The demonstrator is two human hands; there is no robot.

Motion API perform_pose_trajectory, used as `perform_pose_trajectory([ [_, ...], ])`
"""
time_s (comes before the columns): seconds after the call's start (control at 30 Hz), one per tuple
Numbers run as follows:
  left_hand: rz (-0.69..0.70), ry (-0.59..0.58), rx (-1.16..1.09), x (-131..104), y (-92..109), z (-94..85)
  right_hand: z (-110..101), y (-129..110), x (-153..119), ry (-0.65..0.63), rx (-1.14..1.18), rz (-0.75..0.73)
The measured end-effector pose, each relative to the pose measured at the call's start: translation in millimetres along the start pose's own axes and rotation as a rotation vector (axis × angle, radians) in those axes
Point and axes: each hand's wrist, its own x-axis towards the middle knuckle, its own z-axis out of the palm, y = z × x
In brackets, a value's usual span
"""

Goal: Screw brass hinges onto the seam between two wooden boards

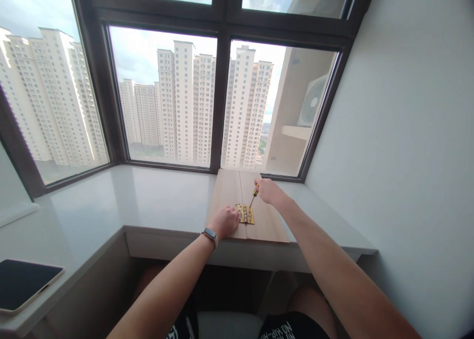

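Two pale wooden boards (227,191) lie side by side on the white sill, with a thin seam between them. A gold-coloured butt hinge (246,214) lies open and flat across that seam. My left hand (226,221) rests on the left board, its curled fingers pressed on the hinge's left leaf and partly hiding it. In my right hand (271,191) is a screwdriver (254,195) with a yellow and black handle, gripped from above. Its shaft slants down, and the tip meets the right leaf. Any screw under the tip is too small to make out.
The white sill (166,196) runs along the dark-framed window, its front edge just before the boards. A tablet (27,284) lies at the far left. A white wall (407,131) rises on the right. My legs are under the ledge.
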Motion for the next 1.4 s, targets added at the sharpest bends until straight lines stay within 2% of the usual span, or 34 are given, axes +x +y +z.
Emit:
perform_pose_trajectory([
  [0.23, 0.018, 0.042, 0.041, 0.3, 0.0, 2.3, -2.3, -6.4, -5.2, -0.064, -0.133, 0.098],
  [0.53, 0.024, 0.025, 0.028, -0.7, 0.7, -0.2, -0.6, -6.2, 1.5, -0.026, -0.153, -0.038],
  [0.73, 0.019, 0.052, 0.011, -0.9, -0.4, 1.8, -0.4, -7.9, 1.4, -0.069, -0.091, 0.108],
  [0.83, 0.011, 0.053, -0.008, -1.1, -0.2, 1.7, -0.1, -7.6, -0.3, -0.082, -0.095, 0.127],
  [0.97, 0.000, 0.045, -0.007, -0.6, 0.5, 1.3, -0.4, -5.9, -0.3, -0.099, -0.140, 0.090],
  [1.17, 0.010, 0.040, 0.026, 0.3, -1.0, 4.0, -2.1, -2.0, 2.7, -0.093, -0.152, -0.066],
  [1.4, 0.001, 0.049, 0.005, 0.1, -1.3, 4.0, -3.2, -5.4, -0.1, -0.100, -0.066, 0.119],
])
